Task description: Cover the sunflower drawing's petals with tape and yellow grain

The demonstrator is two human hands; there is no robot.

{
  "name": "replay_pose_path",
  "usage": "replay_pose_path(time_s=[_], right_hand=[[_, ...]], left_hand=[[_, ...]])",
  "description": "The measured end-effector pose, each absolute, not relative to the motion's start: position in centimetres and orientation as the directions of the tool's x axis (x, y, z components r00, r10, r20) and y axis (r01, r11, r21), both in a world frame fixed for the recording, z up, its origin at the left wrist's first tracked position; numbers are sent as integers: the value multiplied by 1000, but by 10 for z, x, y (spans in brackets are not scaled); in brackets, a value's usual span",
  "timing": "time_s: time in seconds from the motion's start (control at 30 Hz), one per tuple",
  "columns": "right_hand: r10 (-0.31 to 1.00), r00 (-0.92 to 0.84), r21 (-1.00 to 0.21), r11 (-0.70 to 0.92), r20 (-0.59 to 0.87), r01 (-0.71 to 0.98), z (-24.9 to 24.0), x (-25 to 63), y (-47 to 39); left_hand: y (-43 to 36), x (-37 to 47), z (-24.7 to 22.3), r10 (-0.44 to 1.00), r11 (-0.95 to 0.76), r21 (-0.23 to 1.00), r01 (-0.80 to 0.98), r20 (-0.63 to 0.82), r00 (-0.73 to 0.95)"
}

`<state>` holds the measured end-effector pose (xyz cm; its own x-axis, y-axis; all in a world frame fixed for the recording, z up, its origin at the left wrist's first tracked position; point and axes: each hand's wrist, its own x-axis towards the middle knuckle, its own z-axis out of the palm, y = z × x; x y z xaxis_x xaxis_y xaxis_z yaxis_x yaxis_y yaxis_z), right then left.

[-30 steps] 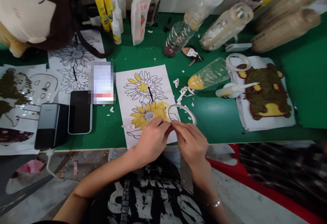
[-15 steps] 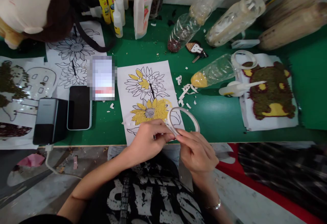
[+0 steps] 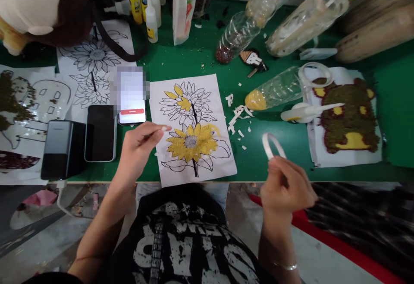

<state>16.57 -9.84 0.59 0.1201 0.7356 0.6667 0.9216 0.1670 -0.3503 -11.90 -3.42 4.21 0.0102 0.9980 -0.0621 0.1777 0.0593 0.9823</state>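
Observation:
My left hand (image 3: 139, 148) pinches a small piece of white tape (image 3: 164, 128) at the left edge of the flower drawing (image 3: 207, 169). That sheet carries two outlined flowers; yellow grains cover most petals of the lower one and a few of the upper. Off to the right, my right hand (image 3: 287, 184) grips a roll of double-sided tape (image 3: 274, 143) between thumb and fingers, held above the table's front edge. White paper scraps (image 3: 237, 115) lie beside the sheet.
A bottle with yellow grains (image 3: 257, 98) lies right of the drawing, near a white glue bottle (image 3: 300, 112) and a finished bear picture (image 3: 351, 120). Two phones, one dark (image 3: 101, 133), and a power bank (image 3: 63, 150) stand left. Glue bottles (image 3: 151, 20) line the back.
My hands have come apart: the left moved left with a torn bit of tape, the right moved right with the roll. The whole drawing is now more visible.

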Motion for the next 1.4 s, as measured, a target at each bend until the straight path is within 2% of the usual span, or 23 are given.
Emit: replay_pose_path(time_s=[0.07, 0.17, 0.23, 0.3, 0.33, 0.4, 0.47, 0.5, 0.57, 0.67, 0.77, 0.9, 0.97, 1.07, 1.13, 1.3, 1.4], right_hand=[[827, 39, -286, 149, 561, 946, -9, 179, -92], [887, 98, -310, 53, 452, 949, -24, 188, -80], [912, 84, -324, 56, 402, 944, -23, 184, -72], [917, 91, -409, 84, 389, 909, -13, 170, -68], [918, 120, -502, 94, 378, 860, -6, 160, -67], [949, 148, -747, 118, 279, 654, 9, 134, -66], [996, 79, -936, 2, 32, 353, 22, 105, -65], [999, 18, -977, -54, -51, 204, 27, 91, -65], [988, -60, -987, -144, -140, -70, 33, 71, -63], [968, -130, -932, -244, -216, -267, 36, 57, -61], [953, -171, -916, -291, -252, -276, 38, 57, -64], [951, -173, -924, -293, -256, -245, 43, 61, -71], [962, -106, -939, -269, -252, -215, 44, 62, -72], [962, -52, -946, -274, -269, -171, 43, 62, -73], [955, -58, -945, -297, -291, -136, 40, 61, -74], [947, -80, -949, -314, -310, -38, 32, 63, -78], [951, -78, -947, -284, -298, 152, 32, 67, -75]], left_hand=[[-33, -123, 43, 990, 126, 990, 64, -129, 47], [-38, -119, 47, 959, 240, 970, -49, -229, 165], [-41, -116, 49, 940, 270, 959, -82, -244, 240], [-44, -114, 49, 928, 256, 963, -83, -221, 301], [-45, -113, 49, 923, 237, 969, -71, -202, 327], [-47, -109, 47, 912, 192, 981, -42, -162, 376], [-49, -105, 46, 896, 154, 988, -14, -134, 422], [-50, -103, 46, 887, 133, 991, 0, -119, 446], [-53, -99, 46, 870, 82, 996, 32, -87, 485], [-54, -98, 48, 881, -25, 986, 163, -55, 469], [-51, -103, 47, 938, -136, 903, 408, -15, 346], [-44, -112, 44, 983, -170, 717, 676, 168, 69], [-43, -113, 45, 988, -146, 747, 649, 137, 65], [-47, -107, 49, 969, -128, 878, 461, 13, 246], [-51, -99, 50, 958, -101, 916, 388, -16, 288], [-60, -84, 43, 982, -144, 871, 470, 68, 176], [-62, -80, 36, 981, -184, 825, 535, 124, 146]])
